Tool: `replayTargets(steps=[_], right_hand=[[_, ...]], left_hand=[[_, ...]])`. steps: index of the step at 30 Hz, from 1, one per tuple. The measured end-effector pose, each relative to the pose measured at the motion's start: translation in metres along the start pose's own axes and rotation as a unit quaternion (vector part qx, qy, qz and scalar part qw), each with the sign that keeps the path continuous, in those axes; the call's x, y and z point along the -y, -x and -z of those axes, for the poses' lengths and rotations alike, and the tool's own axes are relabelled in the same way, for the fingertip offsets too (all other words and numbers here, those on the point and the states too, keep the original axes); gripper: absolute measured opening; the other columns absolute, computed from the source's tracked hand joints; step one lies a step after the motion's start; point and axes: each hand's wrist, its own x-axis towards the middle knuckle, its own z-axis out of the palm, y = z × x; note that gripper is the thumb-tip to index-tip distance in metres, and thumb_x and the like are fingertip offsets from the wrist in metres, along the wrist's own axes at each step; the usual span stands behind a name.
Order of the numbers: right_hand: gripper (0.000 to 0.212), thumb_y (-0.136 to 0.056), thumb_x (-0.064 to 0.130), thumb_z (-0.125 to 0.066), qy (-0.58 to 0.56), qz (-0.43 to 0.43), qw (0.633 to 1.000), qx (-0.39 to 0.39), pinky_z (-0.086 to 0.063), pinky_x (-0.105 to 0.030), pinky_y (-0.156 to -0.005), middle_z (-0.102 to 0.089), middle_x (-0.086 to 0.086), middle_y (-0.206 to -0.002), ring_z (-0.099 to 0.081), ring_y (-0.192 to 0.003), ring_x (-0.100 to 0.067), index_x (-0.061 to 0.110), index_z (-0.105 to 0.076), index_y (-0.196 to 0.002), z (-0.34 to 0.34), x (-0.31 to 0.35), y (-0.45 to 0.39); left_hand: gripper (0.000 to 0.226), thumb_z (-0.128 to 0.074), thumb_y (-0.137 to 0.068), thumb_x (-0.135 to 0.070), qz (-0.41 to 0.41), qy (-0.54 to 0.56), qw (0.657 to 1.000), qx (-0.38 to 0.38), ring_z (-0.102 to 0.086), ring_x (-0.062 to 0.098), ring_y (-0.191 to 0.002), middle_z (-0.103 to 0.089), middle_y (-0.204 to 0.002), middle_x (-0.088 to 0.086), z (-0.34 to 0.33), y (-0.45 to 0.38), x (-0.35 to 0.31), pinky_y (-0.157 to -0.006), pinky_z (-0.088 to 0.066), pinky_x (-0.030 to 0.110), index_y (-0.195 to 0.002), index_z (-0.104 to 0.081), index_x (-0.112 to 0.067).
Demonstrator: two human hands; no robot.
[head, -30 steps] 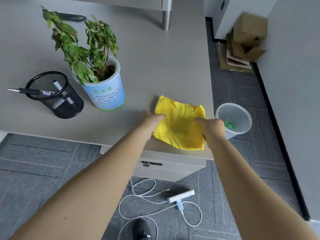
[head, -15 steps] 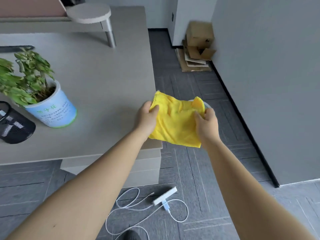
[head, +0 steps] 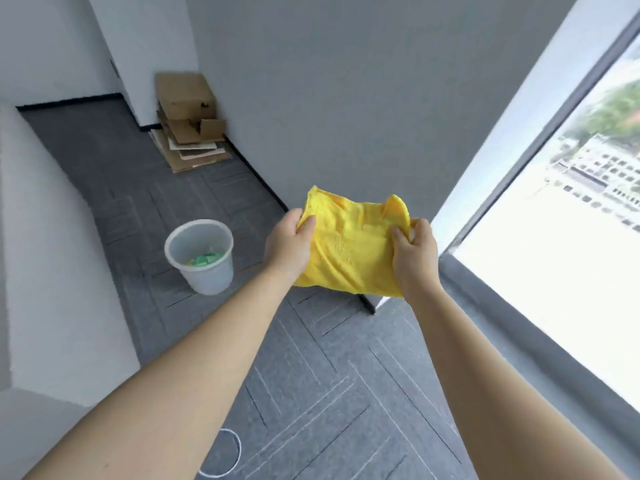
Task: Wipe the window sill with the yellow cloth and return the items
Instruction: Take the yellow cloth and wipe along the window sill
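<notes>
Fluffy terry yellow cloth (head: 349, 244) bunched, held airborne: left hand (head: 289, 242) grip pinching edge, right hand (head: 414, 249) likewise.

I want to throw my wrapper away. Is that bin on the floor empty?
Not empty. The pale bin stands upright on the floor, and green scraps lie at its bottom. Most of the inside looks free.

bin (head: 200, 255) on floor; cardboard (head: 188, 123) by wall.

The yellow cloth (head: 349, 244) is now off the desk and held in the air over the floor. The view swings right: the desk and plant are gone, and a window (head: 568, 237) appears beside the right hand (head: 414, 251).
</notes>
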Motion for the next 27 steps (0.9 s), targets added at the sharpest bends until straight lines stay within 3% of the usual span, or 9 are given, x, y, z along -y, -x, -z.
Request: replayTargets(steps=[2,5,9,14,22,27], right_hand=[[0.018,-0.094,0.015,-0.043,-0.011,-0.016,0.999,-0.043,-0.030,-0.026,-0.076,-0.042,0.010,-0.073,-0.043,-0.084,-0.017,0.005,-0.049,-0.107,0.044,-0.015,-0.014],[0.023,-0.094,0.016,-0.043,-0.030,-0.042,0.994,-0.099,-0.032,-0.028,-0.079,-0.048,0.004,-0.083,-0.045,-0.091,-0.018,0.006,-0.050,-0.114,0.102,-0.037,-0.031],[0.025,-0.094,0.014,-0.043,-0.044,-0.073,0.983,-0.160,-0.038,-0.034,-0.085,-0.051,-0.001,-0.100,-0.048,-0.095,-0.020,0.010,-0.051,-0.117,0.164,-0.070,-0.057],[0.019,-0.093,0.013,-0.044,-0.071,-0.118,0.965,-0.225,-0.041,-0.036,-0.080,-0.051,0.006,-0.079,-0.050,-0.089,-0.022,0.011,-0.054,-0.110,0.215,-0.118,-0.109],[0.005,-0.092,0.013,-0.048,-0.091,-0.179,0.937,-0.287,-0.041,-0.032,-0.076,-0.050,0.005,-0.076,-0.050,-0.080,-0.018,0.017,-0.050,-0.095,0.279,-0.169,-0.210],[0.007,-0.092,0.012,-0.048,-0.107,-0.209,0.923,-0.306,-0.041,-0.034,-0.075,-0.050,0.005,-0.076,-0.048,-0.070,-0.010,0.018,-0.051,-0.094,0.309,-0.201,-0.248]], left_hand=[[0.020,-0.042,-0.092,-0.023,-0.011,-0.013,0.999,0.038,-0.050,0.024,-0.084,-0.055,-0.089,0.011,-0.048,-0.002,-0.019,-0.078,-0.040,0.035,-0.093,-0.055,-0.008],[0.028,-0.042,-0.091,-0.026,-0.027,-0.016,0.995,0.097,-0.056,0.033,-0.096,-0.062,-0.100,0.016,-0.112,-0.005,-0.040,-0.089,-0.044,0.044,-0.103,-0.056,-0.004],[0.026,-0.042,-0.092,-0.026,-0.036,-0.014,0.984,0.174,-0.055,0.028,-0.095,-0.061,-0.099,0.008,-0.191,-0.008,-0.061,-0.091,-0.044,0.042,-0.107,-0.057,-0.011],[0.026,-0.043,-0.092,-0.025,-0.031,-0.013,0.964,0.265,-0.057,0.030,-0.105,-0.062,-0.102,0.006,-0.288,-0.036,-0.066,-0.096,-0.046,0.043,-0.110,-0.058,-0.015],[0.035,-0.041,-0.092,-0.024,-0.009,-0.046,0.930,0.365,-0.050,0.029,-0.120,-0.054,-0.132,0.010,-0.434,-0.108,-0.073,-0.104,-0.040,0.046,-0.126,-0.048,-0.017],[0.029,-0.043,-0.090,-0.020,-0.002,-0.064,0.913,0.403,-0.054,0.029,-0.111,-0.060,-0.119,0.008,-0.501,-0.129,-0.072,-0.100,-0.043,0.046,-0.116,-0.055,-0.021]])
